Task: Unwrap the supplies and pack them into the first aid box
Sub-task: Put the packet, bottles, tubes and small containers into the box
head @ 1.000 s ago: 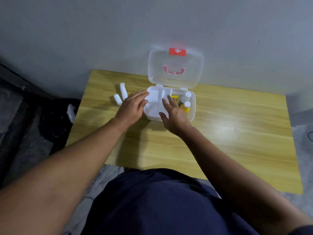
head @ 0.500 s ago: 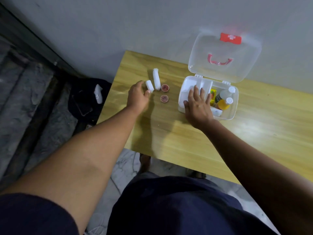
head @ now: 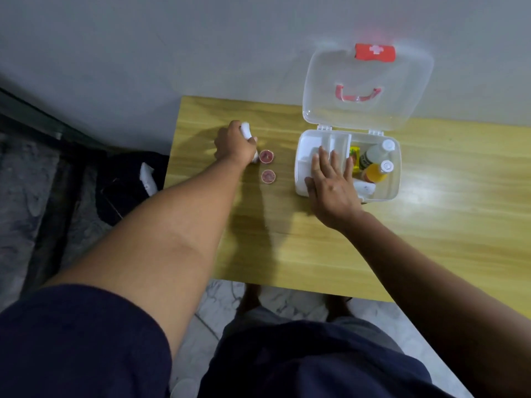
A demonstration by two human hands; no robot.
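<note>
Since half a second ago the left hand [head: 234, 145] has closed around the white rolls that lay loose beside its fingertips; now its fingers are curled over a white roll [head: 246, 130], whose top end sticks out above the knuckles. A small white bit shows also under the hand, near the wrist side, but I cannot tell if it is a second roll or the same one. The right hand [head: 330, 182] has stayed where it was, lying flat and open with spread fingers on the left part of the first aid box [head: 390, 193], holding nothing.

The box stands on the wooden table [head: 431, 239] near the wall, with its clear lid [head: 367, 81] raised upright and leaning back, the red latch [head: 374, 52] at the top. Inside, on the right side, lie a white bottle [head: 375, 153] and an orange bottle [head: 375, 171], both with white caps, and a yellow packet [head: 355, 156] just left of them. A white wrapped item [head: 365, 187] lies at the front, partly under the right hand.

Two small round reddish pieces [head: 267, 166] sit on the table between the hands, the upper one just beside the left hand. A white object [head: 147, 179] lies on a dark bag on the floor, left of the table.
</note>
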